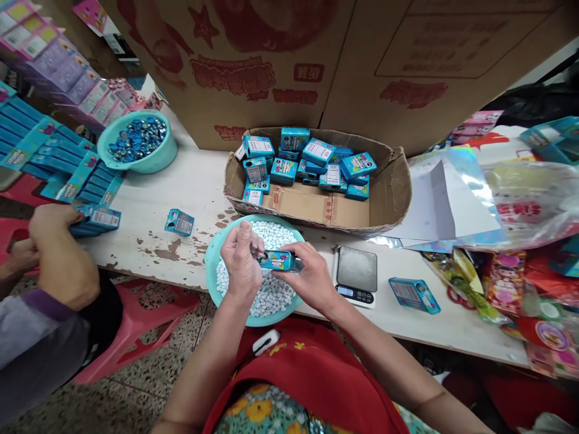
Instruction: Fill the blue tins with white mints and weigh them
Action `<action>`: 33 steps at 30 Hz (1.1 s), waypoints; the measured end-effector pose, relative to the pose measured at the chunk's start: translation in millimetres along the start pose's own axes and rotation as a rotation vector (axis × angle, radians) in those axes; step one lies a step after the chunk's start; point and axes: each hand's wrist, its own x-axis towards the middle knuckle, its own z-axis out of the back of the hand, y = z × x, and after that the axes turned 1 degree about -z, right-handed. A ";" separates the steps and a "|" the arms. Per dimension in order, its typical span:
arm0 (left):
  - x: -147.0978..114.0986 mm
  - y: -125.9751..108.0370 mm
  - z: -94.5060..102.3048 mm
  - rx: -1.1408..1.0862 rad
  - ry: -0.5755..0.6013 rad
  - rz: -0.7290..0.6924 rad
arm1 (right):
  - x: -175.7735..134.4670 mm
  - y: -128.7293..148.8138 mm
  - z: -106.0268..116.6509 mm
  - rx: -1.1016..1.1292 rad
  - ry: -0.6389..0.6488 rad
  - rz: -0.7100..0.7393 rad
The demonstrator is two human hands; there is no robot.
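A small blue candy box [277, 260] lies sideways over a turquoise bowl [209, 265] of small white candies [275, 301]. My right hand [314, 274] grips the box from the right, thumb and fingers on its two long sides. My left hand [243, 262] is at the box's left end, fingers curled in and thumb raised; whatever is inside those fingers is hidden. To the right of the bowl sits a small digital scale [357, 269]. One blue candy box [414, 295] lies beyond the scale, another blue candy box [180, 222] stands left of the bowl.
Behind the bowl, a cut-down carton [393, 199] holds several blue boxes; a large cardboard box [289, 72] rises behind it. A bowl of blue caps [138, 141] stands at left, near a co-worker's arm [66, 253]. Papers [420, 205] and candy packets [506, 280] crowd the right.
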 end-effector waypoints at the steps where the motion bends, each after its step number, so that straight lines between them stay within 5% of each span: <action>1: -0.8 -1.0 -1.0 0.003 0.003 -0.017 | -0.6 0.9 1.0 0.013 -0.005 0.003; 9: -0.9 3.8 -11.3 0.044 -0.003 0.048 | -1.3 -14.1 -4.4 0.065 -0.004 -0.076; 13: 8.7 6.2 -0.3 0.104 -0.010 0.054 | -11.1 -23.5 14.7 0.202 -0.035 -0.135; 16: 19.5 26.6 25.6 0.505 0.045 0.036 | -34.1 -41.0 45.6 0.346 -0.079 -0.230; 19: 22.8 58.2 51.6 1.099 0.324 -0.011 | -66.6 -77.0 79.3 0.336 -0.241 -0.335; 21: 18.0 73.2 58.6 1.280 0.387 -0.143 | -86.7 -109.3 96.6 0.237 -0.366 -0.390; 27: 23.5 69.8 16.0 1.188 0.317 -0.569 | -109.5 -190.1 106.1 0.089 -0.511 -0.455; 30: 67.1 64.8 -14.2 1.286 0.365 -0.684 | -112.6 -198.6 102.8 0.077 -0.529 -0.424; 33: 128.3 65.5 -33.5 1.523 0.379 -0.585 | -124.9 -191.4 108.5 -0.002 -0.579 -0.391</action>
